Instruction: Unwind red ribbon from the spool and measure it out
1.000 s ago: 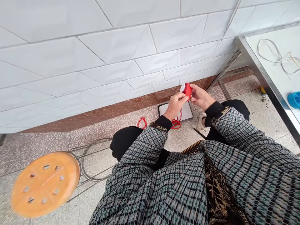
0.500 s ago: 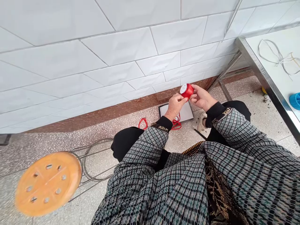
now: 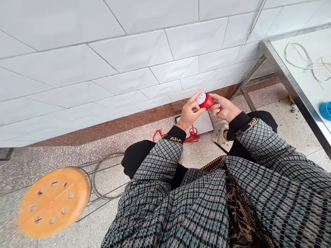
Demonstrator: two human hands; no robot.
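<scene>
A spool of red ribbon [image 3: 207,102] with a white round label on its flat end is held up between both hands. My left hand [image 3: 190,112] grips its left side, thumb at the lower edge and fingers at the upper edge of the label. From the right, my right hand [image 3: 224,107] closes its fingers on the other side of the spool. Below them, loose red ribbon [image 3: 192,135] lies in loops on the floor and over the edge of a shallow white box [image 3: 204,123] with a dark rim, partly hidden by my left hand.
At right stands a metal-framed table [image 3: 289,74] with looped white wire [image 3: 306,63] and a blue round object [image 3: 326,111] on it. An orange stool [image 3: 54,203] with metal legs is at lower left. The tiled wall [image 3: 144,51] rises in front.
My left hand has shifted its hold from the spool's lower edge up round its labelled end. The spool has tilted so its label shows more. My right hand has barely moved.
</scene>
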